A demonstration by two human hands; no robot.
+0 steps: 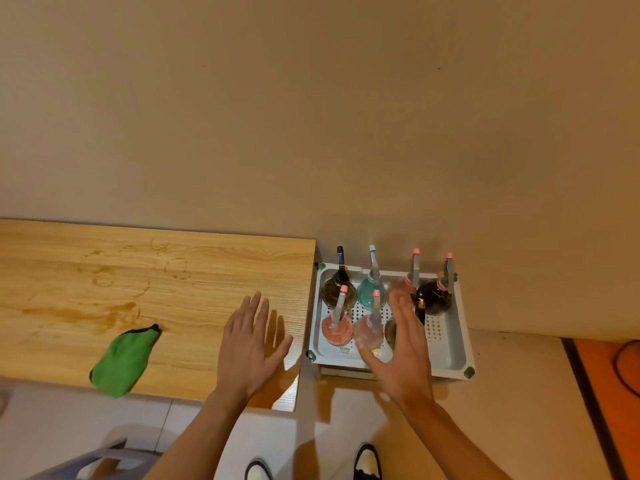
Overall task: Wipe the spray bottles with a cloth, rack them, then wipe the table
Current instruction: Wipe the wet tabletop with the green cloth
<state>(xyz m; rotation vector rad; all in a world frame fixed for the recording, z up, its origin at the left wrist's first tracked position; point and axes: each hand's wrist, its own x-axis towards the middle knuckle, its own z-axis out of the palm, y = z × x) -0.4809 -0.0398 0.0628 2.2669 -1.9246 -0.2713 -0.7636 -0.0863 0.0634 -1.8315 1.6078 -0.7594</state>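
Wooden table (138,271) stands just left of the white rack (457,341). The left hand (249,344) is flat over the table edge beside the rack, fingers straight, holding nothing. The right hand (401,351) is spread over the rack's front, fingers straight, holding nothing. The spray bottles (370,294) stand in the rack. The green cloth (123,362) lies on the table, well left of the rack. The tiny print (344,349) on the rack's front rim is too small to read.

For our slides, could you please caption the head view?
Open left hand over the stained table bearing a green cloth; open right hand over spray bottles standing in the white rack.
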